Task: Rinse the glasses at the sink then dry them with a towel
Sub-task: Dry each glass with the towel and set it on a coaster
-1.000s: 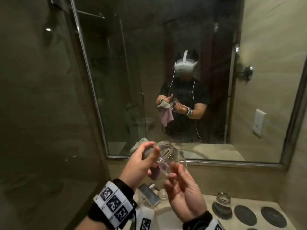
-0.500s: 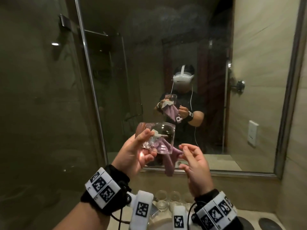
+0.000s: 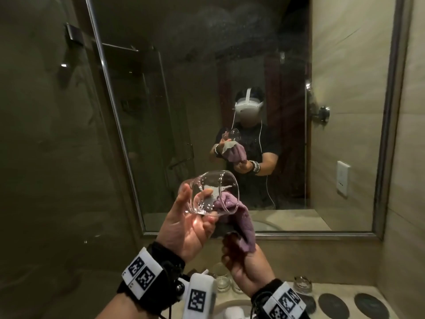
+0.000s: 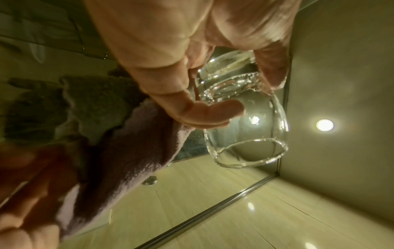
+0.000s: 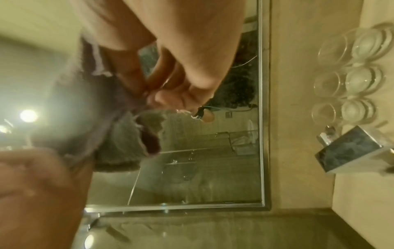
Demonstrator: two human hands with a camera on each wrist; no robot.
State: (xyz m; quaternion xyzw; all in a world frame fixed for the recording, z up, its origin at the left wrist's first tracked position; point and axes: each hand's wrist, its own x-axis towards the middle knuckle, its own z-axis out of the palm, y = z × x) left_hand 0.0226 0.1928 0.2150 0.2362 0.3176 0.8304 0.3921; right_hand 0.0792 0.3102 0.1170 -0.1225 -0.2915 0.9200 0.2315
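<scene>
A clear round glass (image 3: pixel 211 194) is held up in front of the mirror, tilted with its mouth to the right. My left hand (image 3: pixel 188 222) grips it near the base between thumb and fingers; the left wrist view shows the glass (image 4: pixel 245 121) with its mouth pointing away. A purple and grey towel (image 3: pixel 241 219) hangs behind and below the glass. My right hand (image 3: pixel 243 261) holds the lower part of the towel (image 5: pixel 110 121), fingers curled round it. Several more glasses (image 5: pixel 349 79) stand upside down on the counter by the mirror.
The wall mirror (image 3: pixel 230 88) reflects a person with a headset. A glass shower panel (image 3: pixel 46 157) is at the left. On the counter stand a single glass (image 3: pixel 302 284), dark round coasters (image 3: pixel 333 305) and a chrome tap (image 5: pixel 349 148). The sink rim (image 3: pixel 230 305) lies below my wrists.
The glass has turned from mouth toward me to mouth rightward and stays raised. My right hand dropped from beside the glass and took hold of the hanging towel.
</scene>
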